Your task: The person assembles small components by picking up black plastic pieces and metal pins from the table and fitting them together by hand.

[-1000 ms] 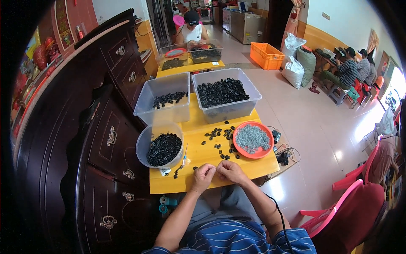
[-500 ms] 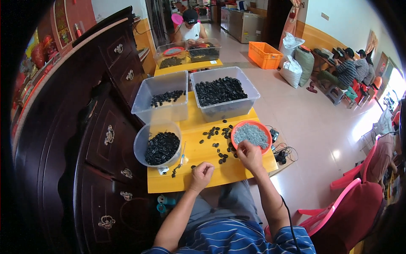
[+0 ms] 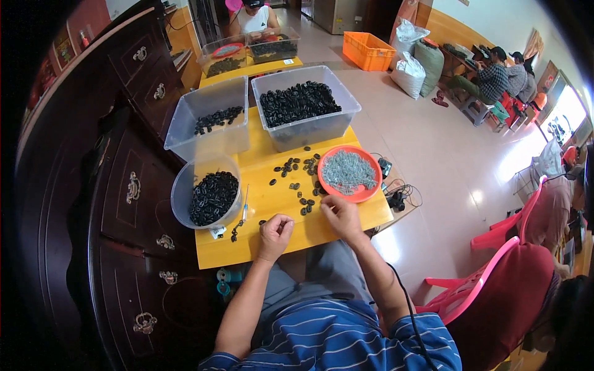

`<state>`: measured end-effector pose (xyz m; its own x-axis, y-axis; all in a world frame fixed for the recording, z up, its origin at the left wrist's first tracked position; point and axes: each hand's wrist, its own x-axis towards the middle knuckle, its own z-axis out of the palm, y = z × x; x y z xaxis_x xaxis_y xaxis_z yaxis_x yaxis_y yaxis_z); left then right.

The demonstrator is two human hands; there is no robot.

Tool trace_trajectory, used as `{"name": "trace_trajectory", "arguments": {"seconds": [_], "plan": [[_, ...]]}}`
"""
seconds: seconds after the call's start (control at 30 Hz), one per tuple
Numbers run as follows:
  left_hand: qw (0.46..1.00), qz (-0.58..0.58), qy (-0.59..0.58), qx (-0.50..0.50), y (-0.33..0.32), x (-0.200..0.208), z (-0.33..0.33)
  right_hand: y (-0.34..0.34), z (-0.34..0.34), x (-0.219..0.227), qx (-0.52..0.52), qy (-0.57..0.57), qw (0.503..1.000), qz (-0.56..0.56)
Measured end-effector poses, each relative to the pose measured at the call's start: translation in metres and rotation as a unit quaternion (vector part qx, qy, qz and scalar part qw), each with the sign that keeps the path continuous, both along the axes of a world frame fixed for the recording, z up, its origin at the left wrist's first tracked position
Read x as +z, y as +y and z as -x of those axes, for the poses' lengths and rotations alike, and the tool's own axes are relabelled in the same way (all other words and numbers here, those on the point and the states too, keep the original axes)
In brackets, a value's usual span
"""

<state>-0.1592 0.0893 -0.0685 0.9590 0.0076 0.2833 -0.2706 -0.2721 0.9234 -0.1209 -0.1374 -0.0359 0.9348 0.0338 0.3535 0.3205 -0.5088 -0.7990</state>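
My left hand (image 3: 275, 237) is closed with its fingers curled at the front edge of the yellow table (image 3: 247, 247); anything inside it is hidden. Just to the right, my right hand (image 3: 342, 218) is pinched, thumb against fingers, and what it holds is too small to make out. Beyond it sits a round red-orange plate (image 3: 325, 185) heaped with small silvery-grey pieces (image 3: 348, 170). Small black oval pieces (image 3: 289, 166) lie scattered left of the plate, a few close to my right fingertips. A thin screwdriver-like tool (image 3: 245, 207) rests left of my left hand.
A round clear tub (image 3: 179, 201) of black pieces stands at the table's left. Behind are two clear bins (image 3: 176, 139) (image 3: 349, 111) with more black pieces. A dark cabinet (image 3: 124, 247) flanks the left; a pink chair (image 3: 476, 284) is at right. Another person (image 3: 253, 21) sits opposite.
My right hand has drawn back from the plate's edge toward me. My left hand has hardly moved on the table. The whole view has shifted, so things appear higher and farther left.
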Motion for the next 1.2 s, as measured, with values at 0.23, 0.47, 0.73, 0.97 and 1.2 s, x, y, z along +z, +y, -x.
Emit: {"name": "trace_trajectory", "arguments": {"seconds": [0.23,0.47,0.73,0.97,1.2], "plan": [[1.0,0.015,-0.009,-0.007,-0.001,0.002,0.001,0.037,0.023,-0.016,0.188,0.287,0.918,-0.198],[0.998,-0.012,-0.067,0.004,-0.006,0.009,0.0,0.036,0.018,-0.014,0.2,0.347,0.883,-0.245],[0.996,-0.036,-0.08,-0.011,-0.007,0.02,0.002,0.035,0.012,-0.011,0.189,0.392,0.864,-0.251],[0.999,-0.036,-0.04,0.006,-0.008,0.016,0.005,0.036,0.013,-0.013,0.183,0.391,0.857,-0.281],[1.0,-0.011,0.002,0.01,-0.003,0.007,0.005,0.038,0.016,-0.019,0.165,0.352,0.887,-0.249]]}}
